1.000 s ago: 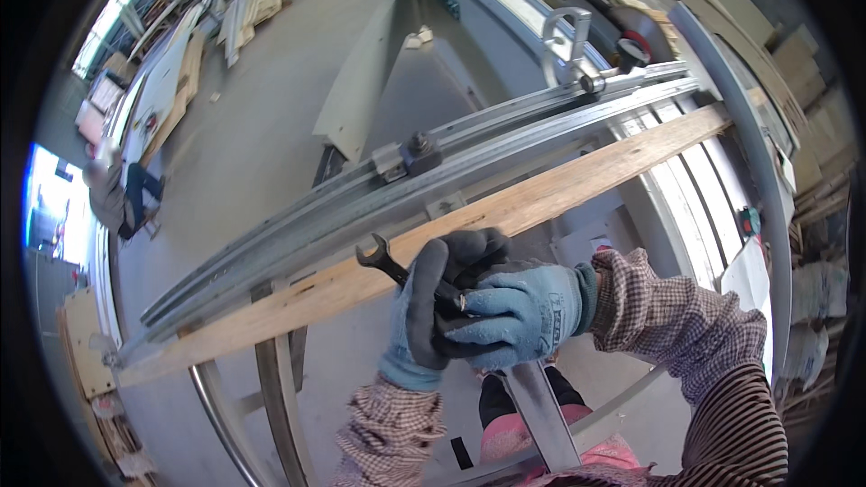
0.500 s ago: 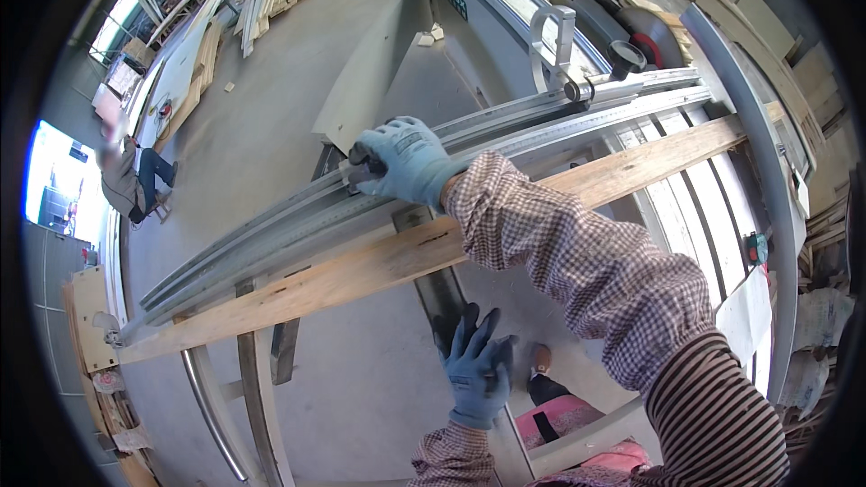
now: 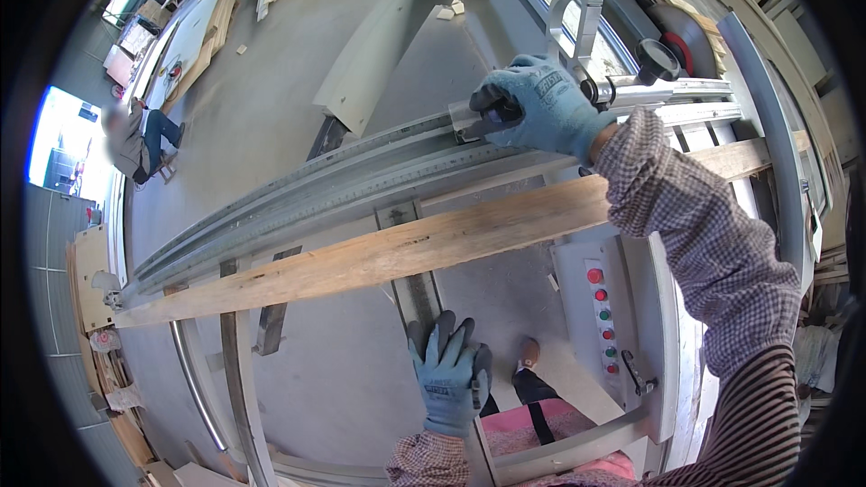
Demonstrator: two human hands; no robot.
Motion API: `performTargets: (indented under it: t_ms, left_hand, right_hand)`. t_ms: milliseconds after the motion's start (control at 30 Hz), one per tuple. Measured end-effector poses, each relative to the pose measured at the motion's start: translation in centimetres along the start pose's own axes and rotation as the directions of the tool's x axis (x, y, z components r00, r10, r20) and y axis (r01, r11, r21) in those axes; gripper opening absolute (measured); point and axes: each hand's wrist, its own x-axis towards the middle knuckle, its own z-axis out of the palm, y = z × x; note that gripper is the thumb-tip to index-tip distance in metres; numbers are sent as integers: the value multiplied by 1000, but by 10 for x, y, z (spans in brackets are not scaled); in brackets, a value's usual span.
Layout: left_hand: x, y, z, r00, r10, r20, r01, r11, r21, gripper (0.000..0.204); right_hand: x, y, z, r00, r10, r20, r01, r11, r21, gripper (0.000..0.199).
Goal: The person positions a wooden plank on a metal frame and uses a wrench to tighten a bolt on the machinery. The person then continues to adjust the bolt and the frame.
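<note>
My right hand (image 3: 550, 104), in a blue glove with dark fingertips, is closed round the dark knob of a sliding stop (image 3: 465, 117) on the metal fence rail (image 3: 334, 185). A ruled scale runs along that rail. Below it, a long wooden board (image 3: 397, 251) lies at a slant across the frame of the saw table. My left hand (image 3: 446, 383), gloved alike, rests with fingers stretched out on a metal crossbar (image 3: 415, 293), short of the board's near edge. It holds nothing.
A panel with several red and green buttons (image 3: 600, 316) is at the right. Beyond the rail stand a metal clamp handle (image 3: 577, 32) and a round black knob (image 3: 657, 61). Another person (image 3: 135, 140) sits far left, near stacked boards (image 3: 203, 54).
My right hand has slid right along the rail, and the stop has moved with it. The left hand stays stretched out over the crossbar. The view has shifted, bringing the button panel into sight.
</note>
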Motion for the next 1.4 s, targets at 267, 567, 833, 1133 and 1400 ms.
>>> performTargets:
  t_ms: [267,567,833,1133,1400]
  left_hand:
    - [5,5,-11,999,0,38,2,998,-57,26]
    - [4,-2,-5,1000,18,19,-17,996,-83,35]
    - [-1,-4,-3,1000,-6,20,7,998,-68,43]
    - [77,60,-18,926,118,-359,-301,804,-513,43]
    - [137,72,61,867,489,-98,-401,566,-720,26]
  right_hand:
    - [-13,28,-21,998,-17,62,22,996,-88,29]
    - [-10,32,-28,989,-68,128,81,992,-93,30]
    - [-14,41,-28,988,-26,154,15,997,72,29]
    - [-13,38,-45,960,-77,268,77,997,13,43]
    - [-12,32,-47,948,104,301,-84,993,-77,49]
